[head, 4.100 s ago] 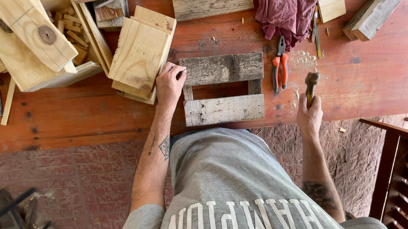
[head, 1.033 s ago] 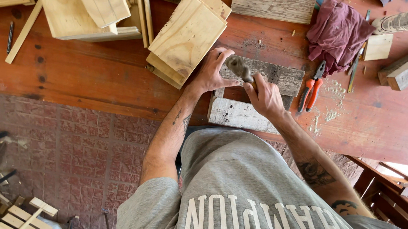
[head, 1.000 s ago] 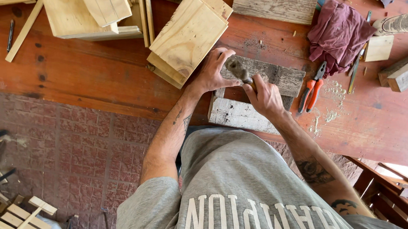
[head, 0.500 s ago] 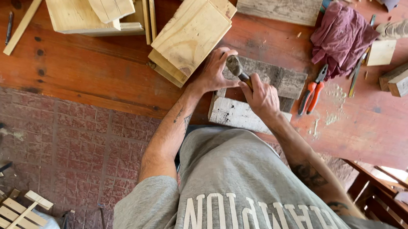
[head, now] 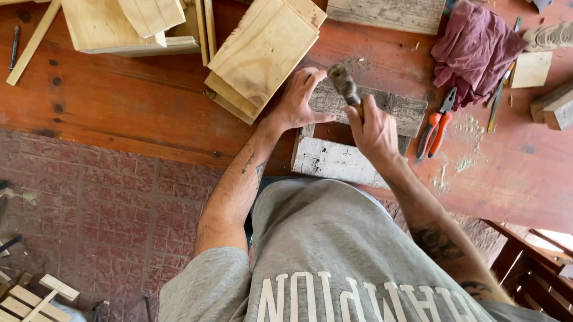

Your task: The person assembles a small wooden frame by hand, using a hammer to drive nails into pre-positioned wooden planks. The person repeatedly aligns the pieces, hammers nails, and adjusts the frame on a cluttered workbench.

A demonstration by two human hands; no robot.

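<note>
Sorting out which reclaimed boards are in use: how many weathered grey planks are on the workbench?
3: one under the left hand, the grey plank; the whitish plank at the bench edge; a third plank at the top. Others may be hidden.

We note a reddish-brown table (head: 125,105), a weathered grey plank (head: 391,108), a whitewashed plank (head: 330,159), pale yellow boards (head: 264,47), a maroon cloth (head: 475,47), pliers (head: 437,129) with orange-red handles, a grey shirt (head: 328,260) with white lettering, and red patterned floor tiles (head: 99,203).
</note>
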